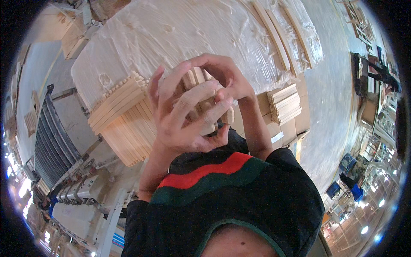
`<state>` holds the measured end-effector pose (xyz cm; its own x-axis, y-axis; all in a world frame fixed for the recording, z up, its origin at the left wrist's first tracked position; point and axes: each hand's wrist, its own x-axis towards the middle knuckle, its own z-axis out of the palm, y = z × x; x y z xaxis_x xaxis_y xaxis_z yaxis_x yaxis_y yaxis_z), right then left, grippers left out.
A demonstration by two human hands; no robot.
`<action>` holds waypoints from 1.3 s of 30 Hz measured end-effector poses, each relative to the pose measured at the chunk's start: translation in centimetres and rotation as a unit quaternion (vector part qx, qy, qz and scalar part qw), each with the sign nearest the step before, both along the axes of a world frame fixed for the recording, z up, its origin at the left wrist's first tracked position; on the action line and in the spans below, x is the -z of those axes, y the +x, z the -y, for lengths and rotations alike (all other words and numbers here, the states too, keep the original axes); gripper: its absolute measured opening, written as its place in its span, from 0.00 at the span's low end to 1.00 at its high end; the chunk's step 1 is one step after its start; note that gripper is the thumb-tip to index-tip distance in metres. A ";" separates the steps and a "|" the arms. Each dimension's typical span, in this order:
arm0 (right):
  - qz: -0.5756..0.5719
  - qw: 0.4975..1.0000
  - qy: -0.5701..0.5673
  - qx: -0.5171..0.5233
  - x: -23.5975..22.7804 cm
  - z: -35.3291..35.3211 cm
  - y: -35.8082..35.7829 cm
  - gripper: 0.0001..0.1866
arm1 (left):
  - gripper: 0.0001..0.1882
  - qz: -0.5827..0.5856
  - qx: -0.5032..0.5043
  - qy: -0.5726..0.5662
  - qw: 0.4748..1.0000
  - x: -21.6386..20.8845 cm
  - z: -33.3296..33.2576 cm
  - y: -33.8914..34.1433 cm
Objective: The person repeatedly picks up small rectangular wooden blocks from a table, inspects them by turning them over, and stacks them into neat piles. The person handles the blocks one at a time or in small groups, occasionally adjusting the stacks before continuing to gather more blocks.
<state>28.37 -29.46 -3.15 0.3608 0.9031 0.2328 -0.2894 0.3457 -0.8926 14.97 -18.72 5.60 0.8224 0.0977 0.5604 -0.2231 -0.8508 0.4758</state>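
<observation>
One big flat stack wrapped in shiny clear plastic (150, 47) lay in front of the person, and one bundle of short, pale wooden sticks (195, 78) was at its near side, close to the person's chest. The bundle sat right inside the grip, between the two hands, so neither hand was nearer to it. The stick ends faced up at the camera, so the long way of the sticks seemed to run up and down, but the fingers hid much of it. The left hand (182, 113) was curled around the bundle from the left, with its fingers across it. The right hand (227, 79) was bent around it from the far right side. Both were holding the bundle. There were two hands and one bundle; several stick ends showed, too covered to count. Two more piles were there: one large pile of pale wooden slats (128, 111) by the wrapped stack's near left corner, and one small pile of pale wooden sticks (284, 103) by its near right corner, on brown cardboard (291, 127). Three long, thin wooden strips (272, 36) lay on the wrapped stack's right part.
</observation>
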 end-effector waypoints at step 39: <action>0.104 0.968 -0.074 0.217 -4.4 -0.7 2.0 0.16 | 0.15 0.029 0.039 -0.024 0.999 1.2 -2.2 0.6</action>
<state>30.34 -28.72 1.27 0.6725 0.7061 0.2217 0.0464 0.2587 -0.9648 15.58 -16.50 4.44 0.7951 0.0628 0.6033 -0.3156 -0.8065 0.5000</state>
